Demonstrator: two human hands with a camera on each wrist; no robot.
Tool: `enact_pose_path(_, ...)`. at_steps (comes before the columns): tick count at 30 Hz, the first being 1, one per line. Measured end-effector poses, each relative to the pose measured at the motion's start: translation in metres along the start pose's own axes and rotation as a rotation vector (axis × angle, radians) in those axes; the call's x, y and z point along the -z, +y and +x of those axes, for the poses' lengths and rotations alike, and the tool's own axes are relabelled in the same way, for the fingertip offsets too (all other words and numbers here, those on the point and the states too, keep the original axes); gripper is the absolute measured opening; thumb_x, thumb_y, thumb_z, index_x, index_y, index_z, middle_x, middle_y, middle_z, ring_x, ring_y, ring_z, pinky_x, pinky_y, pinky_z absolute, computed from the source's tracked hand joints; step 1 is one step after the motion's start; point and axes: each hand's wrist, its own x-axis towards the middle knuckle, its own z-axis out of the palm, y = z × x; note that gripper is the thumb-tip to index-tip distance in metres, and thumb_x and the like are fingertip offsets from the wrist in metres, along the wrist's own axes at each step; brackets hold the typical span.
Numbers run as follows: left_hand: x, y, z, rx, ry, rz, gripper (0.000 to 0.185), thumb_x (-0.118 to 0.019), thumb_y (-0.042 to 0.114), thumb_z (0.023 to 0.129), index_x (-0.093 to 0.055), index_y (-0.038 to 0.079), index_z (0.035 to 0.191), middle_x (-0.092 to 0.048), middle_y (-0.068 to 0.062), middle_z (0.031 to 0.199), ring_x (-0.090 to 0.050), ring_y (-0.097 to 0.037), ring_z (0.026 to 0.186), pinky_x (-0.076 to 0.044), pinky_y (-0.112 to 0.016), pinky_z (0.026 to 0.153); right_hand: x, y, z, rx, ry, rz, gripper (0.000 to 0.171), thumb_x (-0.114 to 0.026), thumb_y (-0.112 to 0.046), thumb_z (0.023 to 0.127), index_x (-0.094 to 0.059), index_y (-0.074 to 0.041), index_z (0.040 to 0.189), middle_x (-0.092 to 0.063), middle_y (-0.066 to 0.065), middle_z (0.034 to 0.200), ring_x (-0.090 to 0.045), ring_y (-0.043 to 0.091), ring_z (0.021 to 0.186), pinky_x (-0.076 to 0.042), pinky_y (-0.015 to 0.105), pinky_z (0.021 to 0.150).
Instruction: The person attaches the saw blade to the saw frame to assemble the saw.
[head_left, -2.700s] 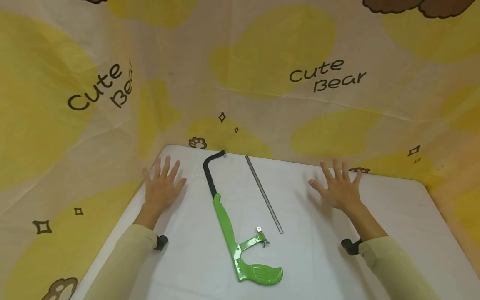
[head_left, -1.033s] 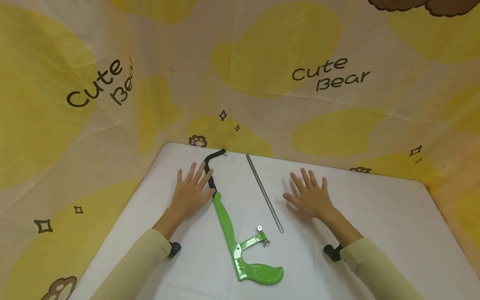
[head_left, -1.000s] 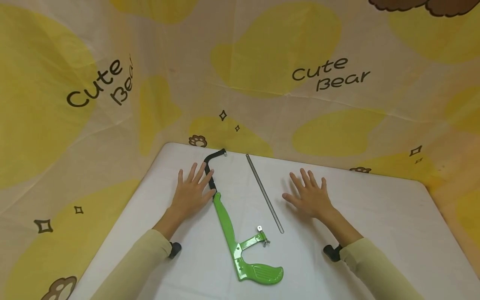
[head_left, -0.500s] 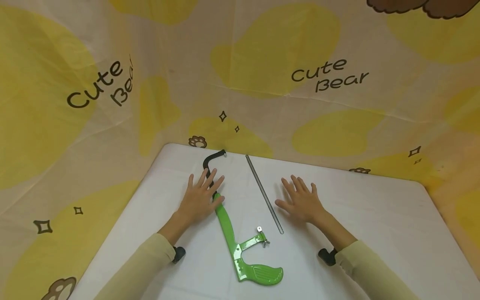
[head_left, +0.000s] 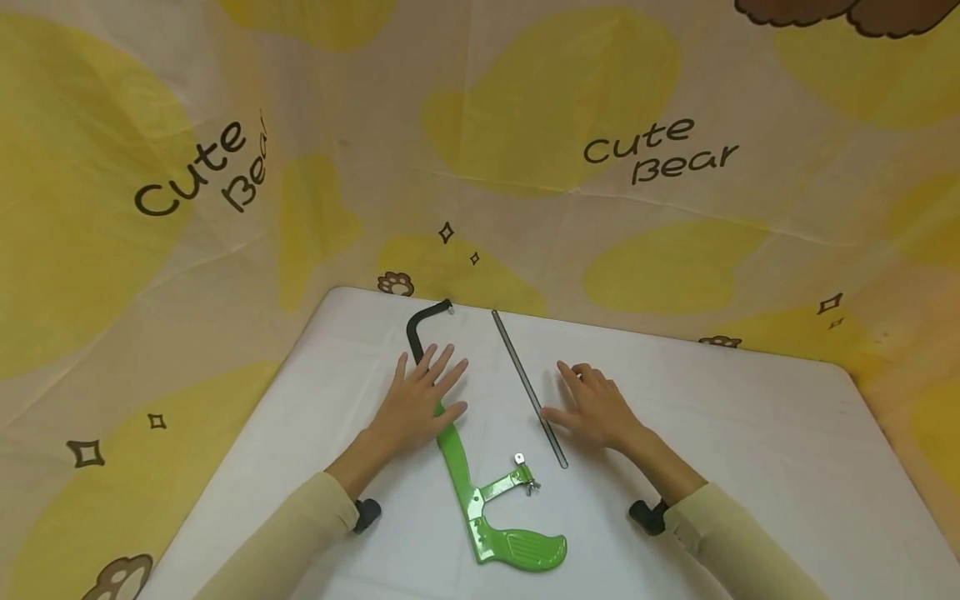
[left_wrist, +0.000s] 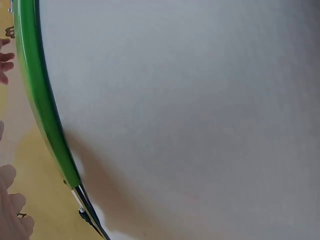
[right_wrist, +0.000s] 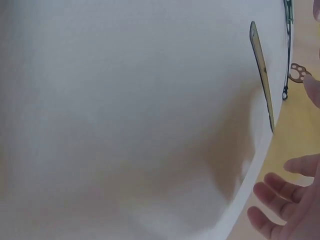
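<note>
The green hacksaw frame [head_left: 480, 492] lay along the middle of the white table [head_left: 750, 450], its black bow pointing to the far edge, with the loose saw blade [head_left: 528, 387] just to its right. Your left hand [head_left: 420, 404] had slid inward from the table's left side and now rested flat on the frame, fingers straight, gripping nothing. Your right hand [head_left: 596, 408] had likewise closed in, its fingers relaxed, the thumb touching or nearly touching the blade. No containers were present.
</note>
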Motion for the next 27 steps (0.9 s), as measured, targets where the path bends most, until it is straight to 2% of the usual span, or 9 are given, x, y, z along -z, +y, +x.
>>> enact_pose_path(6,0.000,0.009,0.000,-0.026,-0.036,-0.076,0.064,-0.049,0.048,0.101,-0.036,0.016,0.154,-0.026,-0.014,0.161,-0.022,-0.038,0.148,-0.016,-0.067,0.113,-0.002,-0.002,0.005,-0.030,-0.047,0.165,0.086,-0.074,-0.051,0.084,-0.044,0.002,0.146,-0.056,0.017,0.118,-0.056,0.029,0.101,-0.050,0.046,0.082)
enact_pose_path(11,0.002,0.017,0.000,-0.028,-0.112,-0.145,0.067,-0.045,0.052,0.101,-0.032,0.016,0.156,-0.023,-0.012,0.162,-0.021,-0.034,0.149,-0.018,-0.064,0.115,-0.003,-0.002,0.009,-0.054,-0.081,0.334,0.076,-0.079,-0.040,0.084,-0.052,0.006,0.139,-0.060,0.012,0.108,-0.056,0.022,0.089,-0.047,0.034,0.073)
enact_pose_path(15,0.000,0.021,0.000,-0.027,-0.176,-0.212,0.069,-0.044,0.054,0.101,-0.029,0.017,0.157,-0.021,-0.010,0.164,-0.019,-0.031,0.150,-0.018,-0.059,0.117,-0.005,-0.001,0.012,-0.081,-0.088,0.438,0.066,-0.080,-0.031,0.084,-0.057,0.006,0.133,-0.064,0.011,0.105,-0.058,0.020,0.084,-0.049,0.031,0.070)
enact_pose_path(19,-0.003,0.025,0.001,-0.041,-0.208,-0.262,0.069,-0.044,0.054,0.101,-0.029,0.018,0.157,-0.021,-0.010,0.164,-0.018,-0.030,0.150,-0.017,-0.054,0.119,-0.006,-0.002,0.013,-0.109,-0.112,0.532,0.061,-0.081,-0.024,0.084,-0.058,0.007,0.131,-0.065,0.010,0.101,-0.062,0.017,0.075,-0.051,0.030,0.063)
enact_pose_path(23,-0.003,0.028,0.001,-0.060,-0.224,-0.308,0.069,-0.047,0.053,0.100,-0.030,0.017,0.157,-0.023,-0.011,0.163,-0.022,-0.030,0.149,-0.020,-0.052,0.118,-0.008,-0.004,0.012,-0.133,-0.131,0.582,0.059,-0.081,-0.021,0.083,-0.059,0.008,0.129,-0.065,0.009,0.097,-0.061,0.016,0.070,-0.052,0.027,0.060)
enact_pose_path(27,-0.002,0.032,0.001,-0.073,-0.248,-0.364,0.068,-0.048,0.053,0.100,-0.033,0.017,0.156,-0.028,-0.012,0.161,-0.028,-0.029,0.147,-0.024,-0.051,0.117,-0.012,-0.004,0.012,-0.131,-0.106,0.560,0.053,-0.082,-0.018,0.082,-0.063,0.009,0.123,-0.065,0.008,0.094,-0.057,0.016,0.070,-0.049,0.024,0.058)
